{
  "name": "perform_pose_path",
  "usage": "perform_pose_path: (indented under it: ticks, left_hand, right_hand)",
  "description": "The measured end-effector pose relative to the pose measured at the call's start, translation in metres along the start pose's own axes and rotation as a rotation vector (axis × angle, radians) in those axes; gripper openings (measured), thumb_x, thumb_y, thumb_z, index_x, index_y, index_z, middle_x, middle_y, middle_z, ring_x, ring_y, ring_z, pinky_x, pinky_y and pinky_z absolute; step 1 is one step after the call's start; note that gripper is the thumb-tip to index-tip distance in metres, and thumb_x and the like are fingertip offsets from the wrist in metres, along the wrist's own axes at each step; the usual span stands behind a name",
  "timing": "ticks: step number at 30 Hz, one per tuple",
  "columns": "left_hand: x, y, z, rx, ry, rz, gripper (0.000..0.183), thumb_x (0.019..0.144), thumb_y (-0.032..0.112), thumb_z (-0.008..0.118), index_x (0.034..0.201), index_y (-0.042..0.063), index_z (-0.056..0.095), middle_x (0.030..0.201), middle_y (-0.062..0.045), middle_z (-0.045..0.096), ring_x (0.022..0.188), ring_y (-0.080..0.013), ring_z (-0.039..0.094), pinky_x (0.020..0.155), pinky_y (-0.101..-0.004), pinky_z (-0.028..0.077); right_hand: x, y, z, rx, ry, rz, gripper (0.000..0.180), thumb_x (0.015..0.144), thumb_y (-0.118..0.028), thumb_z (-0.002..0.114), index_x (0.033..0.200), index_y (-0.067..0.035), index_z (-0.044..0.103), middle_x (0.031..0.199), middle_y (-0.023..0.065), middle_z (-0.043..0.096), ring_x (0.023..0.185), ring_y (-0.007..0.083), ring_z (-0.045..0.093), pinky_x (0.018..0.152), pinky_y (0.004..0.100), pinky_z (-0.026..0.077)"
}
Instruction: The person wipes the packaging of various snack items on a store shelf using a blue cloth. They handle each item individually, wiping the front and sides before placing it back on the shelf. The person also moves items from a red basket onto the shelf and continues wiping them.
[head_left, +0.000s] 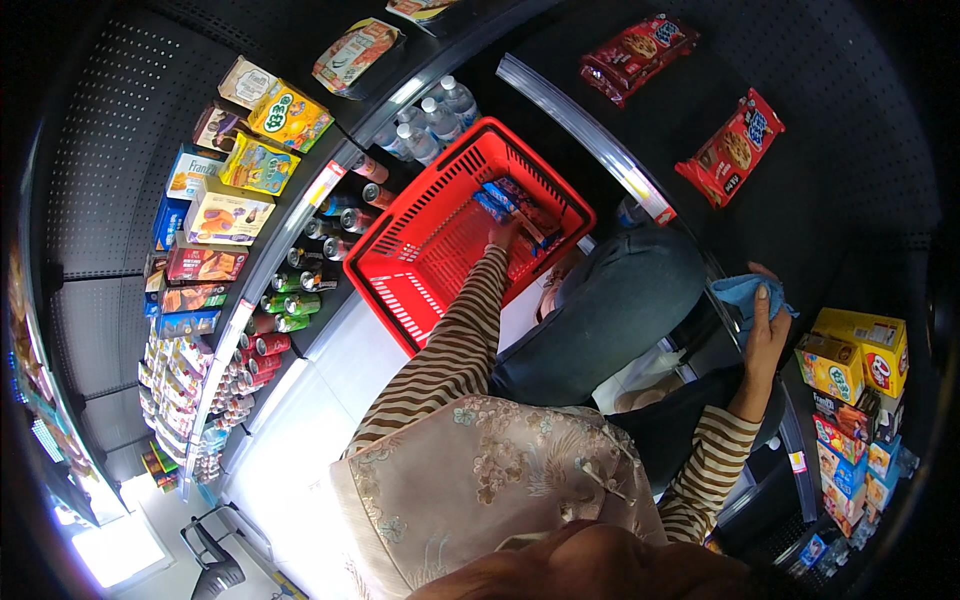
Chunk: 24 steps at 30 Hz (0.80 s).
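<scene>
My left hand (504, 234) reaches into a red plastic shopping basket (390, 315) and is on blue snack packs (517, 206) at its far end; whether the fingers grip them cannot be made out. A blue cloth (739, 289) is held in my right hand (766, 322), at the edge of the black shelf (757, 232) on the right. On that shelf lie a red cookie pack (733, 150) and, farther off, more red cookie packs (637, 52).
At left, a shelf holds snack boxes (232, 214); drink cans (300, 281) and water bottles (431, 127) stand below. Yellow boxes (862, 352) are stacked at right. My bent knee (622, 300) is beside the basket. A black chair (217, 562) stands at lower left.
</scene>
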<state>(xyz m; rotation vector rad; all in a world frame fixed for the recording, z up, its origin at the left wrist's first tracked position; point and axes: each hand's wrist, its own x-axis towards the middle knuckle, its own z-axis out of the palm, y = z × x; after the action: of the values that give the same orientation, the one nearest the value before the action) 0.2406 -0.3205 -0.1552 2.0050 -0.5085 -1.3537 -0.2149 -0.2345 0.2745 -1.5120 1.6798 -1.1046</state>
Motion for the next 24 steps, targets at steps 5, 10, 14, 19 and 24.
perform_pose_path:
  ticks: [5,10,14,19,24]
  left_hand:
    - [-0.011,-0.007,0.02,-0.179,-0.077,0.346,0.043,0.089,0.019,0.071,0.127,0.004,0.06,0.113,-0.012,0.069,0.096,-0.0249,0.069,0.079,-0.039,0.057]
    - [-0.016,-0.003,0.02,-0.167,0.096,0.176,0.058,0.084,0.027,0.078,0.129,-0.001,0.056,0.117,-0.016,0.069,0.096,-0.0266,0.07,0.079,-0.0401,0.057]
    - [-0.001,-0.007,0.015,-0.027,0.084,0.24,0.07,0.078,0.038,0.083,0.125,-0.006,0.056,0.115,-0.018,0.069,0.096,-0.0279,0.07,0.08,-0.04,0.058]
    - [0.029,-0.015,0.018,0.104,-0.057,0.056,0.061,0.074,0.041,0.087,0.115,0.001,0.068,0.109,-0.015,0.073,0.094,-0.0245,0.072,0.082,-0.0395,0.057]
    - [0.037,-0.03,0.017,0.321,0.003,0.282,0.058,0.081,0.047,0.077,0.122,0.008,0.068,0.126,-0.015,0.068,0.1,-0.0282,0.071,0.083,-0.0431,0.058]
  right_hand:
    - [0.002,0.001,0.0,-0.012,-0.027,0.015,0.04,0.105,-0.038,0.053,0.123,-0.006,0.069,0.102,0.0093,0.068,0.094,0.0172,0.061,0.091,0.0311,0.045]
    - [0.004,0.0,0.004,0.013,-0.003,0.043,0.04,0.105,-0.038,0.054,0.123,-0.006,0.069,0.103,0.0091,0.067,0.096,0.018,0.061,0.092,0.0315,0.045]
    - [0.003,0.0,0.007,-0.012,0.002,0.066,0.04,0.104,-0.039,0.055,0.123,-0.006,0.069,0.105,0.0095,0.068,0.098,0.0186,0.061,0.094,0.0323,0.046]
    - [0.004,-0.001,0.008,0.009,-0.019,0.021,0.041,0.104,-0.039,0.054,0.124,-0.007,0.069,0.104,0.0095,0.068,0.096,0.0184,0.062,0.093,0.0325,0.047]
    - [0.002,-0.007,0.004,-0.003,-0.031,0.026,0.041,0.105,-0.038,0.053,0.125,-0.007,0.069,0.1,0.0093,0.069,0.094,0.0186,0.063,0.092,0.0327,0.048]
